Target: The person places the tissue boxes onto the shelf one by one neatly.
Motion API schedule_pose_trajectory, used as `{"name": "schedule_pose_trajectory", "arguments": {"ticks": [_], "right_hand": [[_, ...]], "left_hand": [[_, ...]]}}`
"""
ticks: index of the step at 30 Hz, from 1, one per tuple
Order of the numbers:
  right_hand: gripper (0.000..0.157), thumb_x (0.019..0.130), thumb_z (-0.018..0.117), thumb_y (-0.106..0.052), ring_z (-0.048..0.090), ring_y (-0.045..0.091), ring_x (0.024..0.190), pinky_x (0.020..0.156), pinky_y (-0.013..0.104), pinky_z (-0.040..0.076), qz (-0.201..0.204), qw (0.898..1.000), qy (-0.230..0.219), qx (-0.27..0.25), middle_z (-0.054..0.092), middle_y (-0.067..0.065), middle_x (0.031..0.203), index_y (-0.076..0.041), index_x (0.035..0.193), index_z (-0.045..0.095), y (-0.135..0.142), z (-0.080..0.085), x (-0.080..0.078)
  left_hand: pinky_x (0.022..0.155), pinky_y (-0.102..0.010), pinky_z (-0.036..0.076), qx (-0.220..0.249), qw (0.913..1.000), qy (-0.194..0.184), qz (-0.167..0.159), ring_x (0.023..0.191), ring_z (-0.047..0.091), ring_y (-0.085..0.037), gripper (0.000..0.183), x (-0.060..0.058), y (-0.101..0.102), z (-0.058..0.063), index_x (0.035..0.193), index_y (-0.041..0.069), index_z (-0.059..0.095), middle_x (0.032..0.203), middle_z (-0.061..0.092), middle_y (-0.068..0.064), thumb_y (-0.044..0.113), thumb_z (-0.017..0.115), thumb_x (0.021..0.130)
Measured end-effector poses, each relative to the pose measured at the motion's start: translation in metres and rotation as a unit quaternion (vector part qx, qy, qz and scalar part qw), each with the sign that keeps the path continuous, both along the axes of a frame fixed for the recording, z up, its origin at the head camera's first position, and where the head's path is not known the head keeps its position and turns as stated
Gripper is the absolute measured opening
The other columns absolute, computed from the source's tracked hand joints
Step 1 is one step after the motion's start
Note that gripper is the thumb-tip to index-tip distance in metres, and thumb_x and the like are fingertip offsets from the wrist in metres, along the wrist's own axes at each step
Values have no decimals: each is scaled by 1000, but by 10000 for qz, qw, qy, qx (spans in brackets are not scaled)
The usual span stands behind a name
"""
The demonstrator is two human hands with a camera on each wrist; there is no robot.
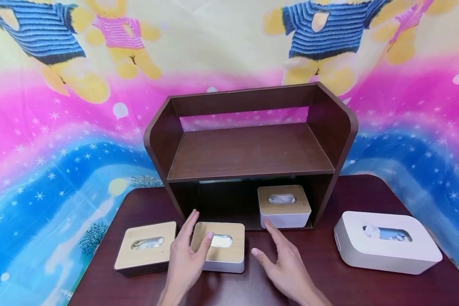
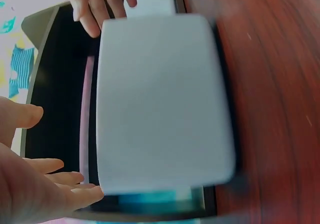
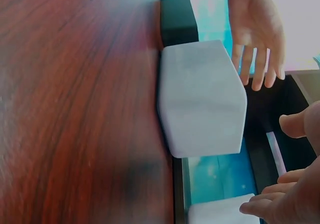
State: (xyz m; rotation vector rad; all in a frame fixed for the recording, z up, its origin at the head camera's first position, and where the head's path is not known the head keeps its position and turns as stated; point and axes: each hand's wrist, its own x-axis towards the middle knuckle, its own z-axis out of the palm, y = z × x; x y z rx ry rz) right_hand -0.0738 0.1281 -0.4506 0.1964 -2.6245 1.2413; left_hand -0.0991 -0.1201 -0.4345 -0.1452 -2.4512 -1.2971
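A tissue box with a white base and light wood lid [image 1: 228, 254] stands on the table in front of the shelf; its white side [image 2: 165, 104] fills the middle of the left wrist view. My left hand [image 1: 184, 259] is at its left side, fingers extended and thumb spread in front of the lid, gripping nothing. A similar tissue box [image 1: 284, 220] sits at the right of the shelf's lower compartment. My right hand [image 1: 287, 265] is spread to the right of the middle box, its fingertips near the shelved box's front; whether they touch it I cannot tell.
A dark brown two-tier shelf [image 1: 248, 153] stands at the back of the table [image 1: 260, 284]. Left of the middle box is a black-based tissue box with a wood lid [image 1: 128, 242]. A larger white tissue box [image 1: 382, 259] lies at the right. Behind hangs a patterned cloth [image 1: 229, 46].
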Motion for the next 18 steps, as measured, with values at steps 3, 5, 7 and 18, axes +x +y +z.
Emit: {"name": "schedule_pose_trajectory", "arguments": {"ticks": [3,5,7,18], "right_hand": [[79,94,85,-30,51,28,152,120,58,46,105,9999,-77,-9,51,9,166,-9,161,49,-4,-4,0],[81,94,85,-32,50,27,152,120,58,46,176,9998,-99,-25,51,8,166,-10,162,48,-7,-7,1],[83,94,85,-36,50,27,152,121,58,46,240,9995,-181,-51,50,7,167,-13,163,46,-10,-9,2],[95,92,86,-43,52,38,150,112,50,55,569,9923,-944,-567,44,17,169,-10,167,38,-24,-15,0]], "left_hand": [[122,-56,42,-75,9999,-108,37,154,48,-28,68,2,-9,-3,160,14,51,167,50,-4,25,80,99],[121,-56,45,-145,9997,-172,13,154,48,-30,70,4,-14,-6,161,14,51,167,50,-5,28,79,99],[119,-56,47,-193,9995,-232,-37,154,49,-30,72,6,-17,-9,161,13,50,167,50,-7,30,80,99],[117,-28,46,144,9963,-612,-579,150,49,-31,87,16,-31,-22,165,4,40,169,44,-17,32,84,96]]}}
